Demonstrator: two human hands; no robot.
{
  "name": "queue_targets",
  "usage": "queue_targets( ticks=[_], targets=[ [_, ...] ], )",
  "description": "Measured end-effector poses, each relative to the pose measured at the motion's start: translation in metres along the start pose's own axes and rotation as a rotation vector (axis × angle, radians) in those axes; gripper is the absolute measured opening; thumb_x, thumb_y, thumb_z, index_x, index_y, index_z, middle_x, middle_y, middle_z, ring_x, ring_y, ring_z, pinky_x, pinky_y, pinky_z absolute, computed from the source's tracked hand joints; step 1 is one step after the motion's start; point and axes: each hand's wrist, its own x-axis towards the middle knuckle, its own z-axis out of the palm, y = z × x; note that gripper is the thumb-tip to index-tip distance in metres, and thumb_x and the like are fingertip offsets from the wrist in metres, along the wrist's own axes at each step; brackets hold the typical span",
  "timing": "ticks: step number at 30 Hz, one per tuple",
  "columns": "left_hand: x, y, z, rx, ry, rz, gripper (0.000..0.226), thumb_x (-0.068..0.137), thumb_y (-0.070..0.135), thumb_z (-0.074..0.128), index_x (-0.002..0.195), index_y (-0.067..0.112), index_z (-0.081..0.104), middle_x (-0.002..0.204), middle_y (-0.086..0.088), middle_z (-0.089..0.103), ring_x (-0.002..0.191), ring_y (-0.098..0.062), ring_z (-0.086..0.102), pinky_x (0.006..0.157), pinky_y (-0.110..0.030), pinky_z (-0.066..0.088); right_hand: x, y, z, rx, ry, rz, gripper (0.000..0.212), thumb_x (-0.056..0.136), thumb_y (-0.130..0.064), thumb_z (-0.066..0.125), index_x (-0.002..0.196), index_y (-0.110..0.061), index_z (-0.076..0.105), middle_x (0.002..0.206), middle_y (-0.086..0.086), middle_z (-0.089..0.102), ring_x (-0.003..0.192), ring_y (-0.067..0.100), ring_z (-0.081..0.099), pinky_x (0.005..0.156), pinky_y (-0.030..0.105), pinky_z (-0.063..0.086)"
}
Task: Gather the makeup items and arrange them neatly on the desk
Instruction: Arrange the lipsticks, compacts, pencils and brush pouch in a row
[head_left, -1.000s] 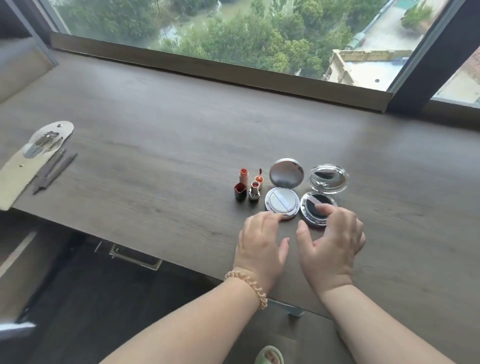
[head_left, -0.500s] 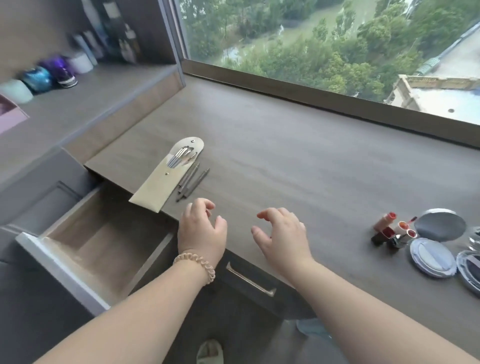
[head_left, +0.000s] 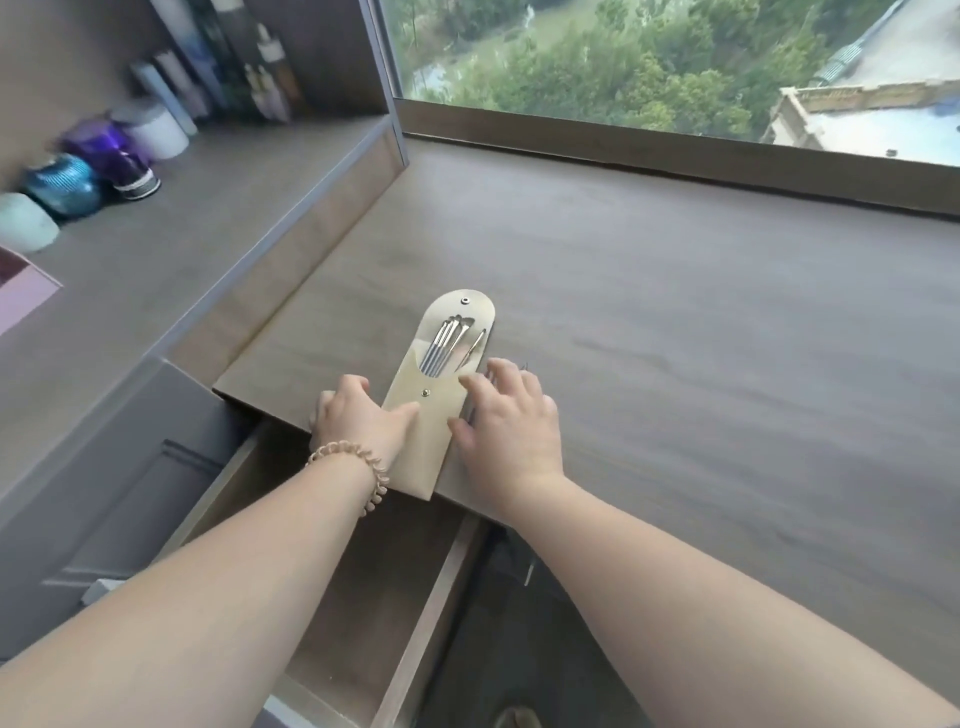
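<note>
Swung both hands over to the brush pouch (head_left: 435, 422) overhanging the desk (head_left: 675, 338) edge above the open drawer (head_left: 363, 571): left hand (head_left: 358, 423) thumb flat on it, right hand (head_left: 511, 423) spread loose alongside, nothing gripped, bracketing it so it won't slide in, I guess.

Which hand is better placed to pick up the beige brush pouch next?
Left, probably. The left hand has its thumb on the brush pouch, while the right hand lies mostly on the desk beside it.
</note>
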Motion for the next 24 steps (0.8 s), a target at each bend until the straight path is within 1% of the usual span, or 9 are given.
queue_targets(
  ticks=[2, 4, 6, 8, 11, 14, 15, 19, 24],
  targets=[
    [0.004, -0.001, 0.004, 0.018, 0.001, 0.024, 0.073, 0.067, 0.051, 0.070, 0.127, 0.019, 0.045, 0.127, -0.010, 0.047, 0.123, -0.030, 0.044, 0.100, -0.041, 0.038, -0.005, 0.000, 0.012, -0.059, -0.033, -0.150, 0.041, 0.081, -0.035, 0.062, 0.119, -0.021, 0.059, 0.143, 0.009, 0.045, 0.129, 0.035, 0.041, 0.097, 0.048, 0.040],
    [0.006, 0.000, 0.006, 0.030, -0.002, 0.037, 0.070, 0.067, 0.050, 0.071, 0.125, 0.019, 0.046, 0.125, -0.010, 0.049, 0.122, -0.030, 0.044, 0.099, -0.040, 0.038, -0.011, 0.003, 0.021, -0.112, -0.159, -0.216, 0.044, 0.089, -0.036, 0.053, 0.130, -0.019, 0.051, 0.152, 0.011, 0.032, 0.139, 0.040, 0.026, 0.108, 0.055, 0.024],
    [0.008, 0.001, 0.008, 0.022, -0.011, 0.037, 0.066, 0.068, 0.049, 0.072, 0.121, 0.018, 0.048, 0.122, -0.010, 0.052, 0.118, -0.029, 0.048, 0.095, -0.039, 0.040, -0.013, 0.009, 0.023, -0.140, -0.258, -0.224, 0.049, 0.096, -0.037, 0.042, 0.141, -0.018, 0.037, 0.157, 0.010, 0.019, 0.143, 0.041, 0.011, 0.113, 0.055, 0.011],
    [0.009, 0.002, 0.009, 0.008, -0.020, 0.040, 0.062, 0.068, 0.049, 0.072, 0.116, 0.016, 0.050, 0.119, -0.010, 0.055, 0.114, -0.029, 0.051, 0.091, -0.038, 0.042, -0.011, 0.014, 0.021, -0.159, -0.289, -0.235, 0.052, 0.099, -0.037, 0.037, 0.146, -0.015, 0.028, 0.158, 0.010, 0.013, 0.144, 0.039, 0.005, 0.115, 0.052, 0.007],
    [0.012, 0.004, 0.011, 0.001, -0.052, 0.047, 0.057, 0.068, 0.050, 0.073, 0.109, 0.015, 0.055, 0.115, -0.009, 0.059, 0.109, -0.028, 0.054, 0.089, -0.037, 0.045, -0.006, 0.022, 0.018, -0.101, -0.295, -0.251, 0.050, 0.101, -0.031, 0.036, 0.146, -0.009, 0.028, 0.158, 0.012, 0.015, 0.145, 0.035, 0.008, 0.116, 0.044, 0.011],
    [0.011, 0.008, 0.011, -0.007, -0.100, 0.061, 0.049, 0.065, 0.052, 0.074, 0.095, 0.015, 0.059, 0.104, -0.006, 0.065, 0.098, -0.027, 0.061, 0.085, -0.039, 0.050, -0.006, 0.032, 0.016, -0.051, -0.237, -0.282, 0.044, 0.099, -0.020, 0.043, 0.139, -0.002, 0.039, 0.152, 0.020, 0.029, 0.142, 0.037, 0.022, 0.113, 0.044, 0.024],
    [0.009, 0.011, 0.012, -0.014, -0.106, 0.066, 0.048, 0.065, 0.051, 0.074, 0.092, 0.015, 0.059, 0.100, -0.004, 0.065, 0.094, -0.026, 0.062, 0.083, -0.039, 0.050, -0.007, 0.035, 0.013, -0.054, -0.227, -0.283, 0.042, 0.099, -0.017, 0.043, 0.139, -0.002, 0.040, 0.151, 0.020, 0.030, 0.142, 0.036, 0.023, 0.112, 0.043, 0.027],
    [-0.001, 0.023, 0.013, -0.085, -0.077, 0.080, 0.040, 0.075, 0.038, 0.073, 0.095, 0.011, 0.052, 0.096, -0.003, 0.058, 0.088, -0.026, 0.056, 0.075, -0.034, 0.044, -0.011, 0.048, -0.006, -0.133, -0.289, -0.322, 0.040, 0.099, -0.008, 0.031, 0.138, -0.005, 0.037, 0.156, 0.015, 0.019, 0.145, 0.029, 0.012, 0.113, 0.038, 0.025],
    [-0.016, 0.033, 0.014, -0.215, -0.057, 0.108, 0.033, 0.081, 0.029, 0.068, 0.098, 0.010, 0.048, 0.097, -0.004, 0.056, 0.080, -0.023, 0.053, 0.068, -0.031, 0.038, -0.012, 0.055, -0.018, -0.234, -0.301, -0.382, 0.035, 0.096, -0.004, 0.034, 0.130, -0.003, 0.044, 0.153, 0.017, 0.023, 0.143, 0.031, 0.017, 0.108, 0.042, 0.034]
  ],
)
